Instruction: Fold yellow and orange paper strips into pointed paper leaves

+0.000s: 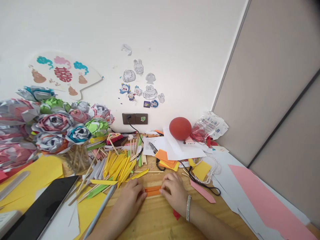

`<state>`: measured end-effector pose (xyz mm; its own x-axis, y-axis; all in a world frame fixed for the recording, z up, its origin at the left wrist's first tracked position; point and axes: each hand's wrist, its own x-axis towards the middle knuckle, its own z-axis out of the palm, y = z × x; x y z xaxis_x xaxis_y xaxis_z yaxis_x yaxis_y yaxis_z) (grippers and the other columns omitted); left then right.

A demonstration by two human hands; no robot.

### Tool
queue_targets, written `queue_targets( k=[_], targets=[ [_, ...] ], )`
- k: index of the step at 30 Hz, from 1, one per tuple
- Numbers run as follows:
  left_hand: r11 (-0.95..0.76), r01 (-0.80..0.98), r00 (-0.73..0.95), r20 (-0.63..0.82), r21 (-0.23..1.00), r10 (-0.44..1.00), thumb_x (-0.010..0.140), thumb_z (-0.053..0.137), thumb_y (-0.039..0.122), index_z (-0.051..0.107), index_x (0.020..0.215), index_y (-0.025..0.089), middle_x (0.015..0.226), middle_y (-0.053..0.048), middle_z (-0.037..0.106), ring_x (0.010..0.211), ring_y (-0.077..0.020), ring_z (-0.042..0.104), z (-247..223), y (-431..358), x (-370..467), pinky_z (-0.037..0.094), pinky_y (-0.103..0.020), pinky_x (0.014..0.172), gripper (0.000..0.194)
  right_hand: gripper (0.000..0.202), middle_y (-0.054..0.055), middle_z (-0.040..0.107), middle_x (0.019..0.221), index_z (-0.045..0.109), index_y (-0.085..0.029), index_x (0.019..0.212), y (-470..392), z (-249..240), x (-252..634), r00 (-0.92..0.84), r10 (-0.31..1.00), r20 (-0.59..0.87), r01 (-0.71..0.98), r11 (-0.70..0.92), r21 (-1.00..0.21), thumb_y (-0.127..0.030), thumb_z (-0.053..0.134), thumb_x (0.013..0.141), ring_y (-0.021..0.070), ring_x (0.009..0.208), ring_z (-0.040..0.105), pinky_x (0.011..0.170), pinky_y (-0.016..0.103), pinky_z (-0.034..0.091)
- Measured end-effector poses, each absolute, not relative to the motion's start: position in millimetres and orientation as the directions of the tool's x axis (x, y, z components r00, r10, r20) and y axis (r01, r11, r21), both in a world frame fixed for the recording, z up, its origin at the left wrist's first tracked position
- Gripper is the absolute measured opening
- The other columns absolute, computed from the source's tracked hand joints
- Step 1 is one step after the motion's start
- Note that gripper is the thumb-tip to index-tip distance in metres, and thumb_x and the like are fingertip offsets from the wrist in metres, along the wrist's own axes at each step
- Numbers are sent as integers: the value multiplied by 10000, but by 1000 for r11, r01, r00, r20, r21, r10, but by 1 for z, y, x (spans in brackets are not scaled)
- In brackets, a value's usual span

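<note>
A folded strip of orange paper [153, 191] lies low over the wooden table [150, 220], stretched between my two hands. My left hand [132, 196] pinches its left end, thumb and fingers pressed together. At the right end, my right hand [173, 190] grips the strip the same way; a silvery bracelet is on that wrist. Fold lines run lengthwise along the strip. Just beyond my left hand is a heap of folded yellow paper pieces [120, 166]. Orange paper sheets [166, 159] are stacked beyond my right hand.
Paper flowers [53, 121] crowd the left, above a black tablet-like device [45, 203]. A red balloon [180, 128] rests on white paper at the back. A pearl string [216, 166], a black cord [212, 190] and pink paper [265, 196] lie to the right. Thin sticks lie scattered left of centre.
</note>
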<state>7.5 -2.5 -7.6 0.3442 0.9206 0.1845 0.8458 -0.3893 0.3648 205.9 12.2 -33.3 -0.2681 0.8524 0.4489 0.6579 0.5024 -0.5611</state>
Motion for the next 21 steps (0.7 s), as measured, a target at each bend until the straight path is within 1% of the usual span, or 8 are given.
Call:
queue_targets(
  k=[4,7,12,13,14,16,19,21],
  targets=[
    [-445,837,393,217,318,894,863,498,209,586,726,181,807,-28,566,778,-179,540,-10,-2,6,428,-284,714,165,229,0,557,867,574,-180,693,14,-33,210,-320,793,519,666,578,-473,-93,774,621,185,850,485,752,317,360],
    [-508,832,449,268,222,852,869,494,188,589,736,176,802,-32,570,756,-178,538,-11,-2,5,424,-279,684,163,261,-1,562,864,553,-176,667,17,-33,213,-382,718,582,668,650,-362,-113,797,602,182,828,475,735,318,354],
    [-646,761,617,364,-51,698,874,476,159,580,715,180,772,-31,581,723,-192,523,-17,-4,3,408,-294,647,191,179,3,580,813,529,-177,651,21,-36,214,-578,515,634,617,784,-74,-85,645,752,165,767,452,759,345,347],
    [-666,741,644,372,-86,669,872,474,149,579,716,184,772,-29,584,726,-195,523,-19,-4,3,408,-297,651,191,172,5,579,806,529,-177,658,21,-36,214,-599,493,632,607,793,-44,-75,616,766,163,759,450,765,351,347],
    [-677,729,658,378,-102,651,869,470,138,577,716,187,771,-27,586,728,-195,524,-21,-4,3,409,-297,653,193,165,6,577,804,530,-177,665,20,-35,215,-605,493,625,603,796,-45,-70,606,764,163,758,450,768,353,348],
    [-678,732,649,382,-74,658,870,452,127,574,716,188,761,-26,587,722,-192,528,-22,-5,3,412,-292,651,205,153,6,570,809,531,-175,678,18,-33,216,-579,550,601,606,784,-133,-80,638,731,166,773,459,760,345,355],
    [-629,773,570,346,83,746,881,443,160,575,719,181,764,-33,588,723,-185,543,-17,-6,6,421,-279,655,209,169,5,564,822,537,-174,685,15,-30,216,-491,682,543,613,713,-341,-92,684,688,168,788,484,727,318,367],
    [-567,798,502,294,204,813,875,462,188,579,724,181,785,-36,595,746,-182,556,-11,-7,7,427,-272,677,191,172,5,559,815,537,-175,671,15,-30,215,-430,748,505,615,652,-443,-76,678,682,166,782,496,705,303,371]
  ],
)
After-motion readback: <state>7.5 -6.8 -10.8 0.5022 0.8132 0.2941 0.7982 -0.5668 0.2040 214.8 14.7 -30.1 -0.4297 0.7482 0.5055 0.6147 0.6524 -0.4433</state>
